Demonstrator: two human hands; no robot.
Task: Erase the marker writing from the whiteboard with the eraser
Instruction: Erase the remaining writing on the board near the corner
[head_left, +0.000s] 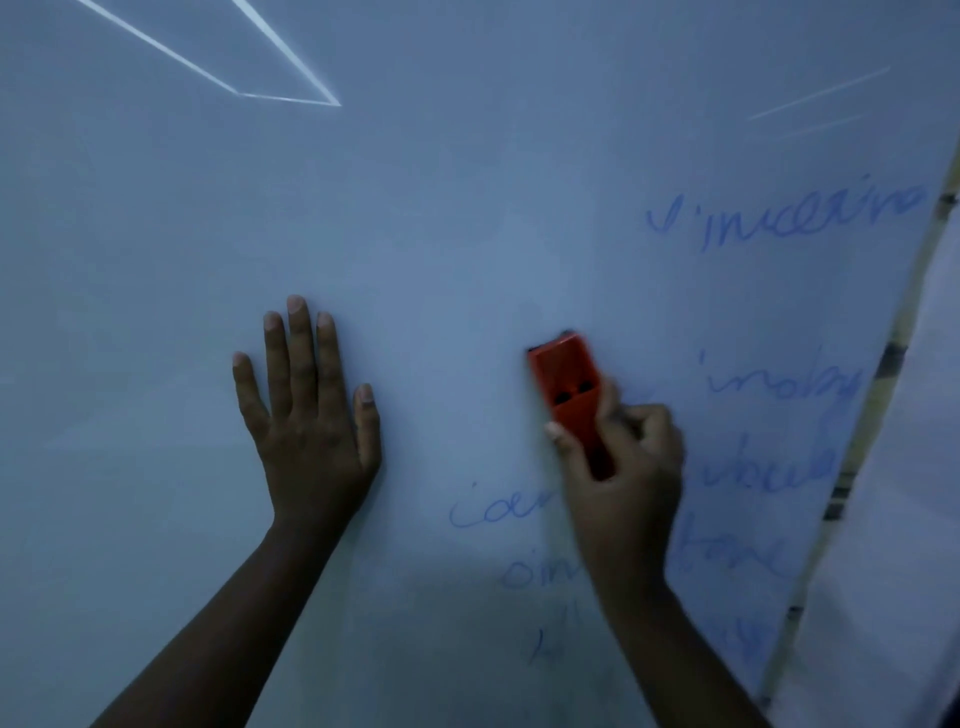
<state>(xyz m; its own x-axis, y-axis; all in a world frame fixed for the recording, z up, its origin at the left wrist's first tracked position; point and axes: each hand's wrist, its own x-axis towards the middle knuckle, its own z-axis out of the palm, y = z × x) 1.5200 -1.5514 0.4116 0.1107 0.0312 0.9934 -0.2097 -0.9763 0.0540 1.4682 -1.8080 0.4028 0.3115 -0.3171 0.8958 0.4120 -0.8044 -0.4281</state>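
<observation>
Whiteboard (467, 182) writing (779, 218), seemingly blue, partly hidden behind right hand (623, 483).

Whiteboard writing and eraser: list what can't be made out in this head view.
- Blue writing: faint and blurred, so the words are unreadable; the right hand and its forearm cover parts of the lower lines.
- Eraser: its lower end is hidden in the right hand; its wiping face is turned to the whiteboard.
- Whiteboard: cut off by the frame's edges.

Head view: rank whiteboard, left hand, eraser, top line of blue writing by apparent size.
1. whiteboard, fills most of the frame
2. top line of blue writing and left hand: similar area, not ranked
3. eraser, smallest, lower end hidden by right hand
</observation>
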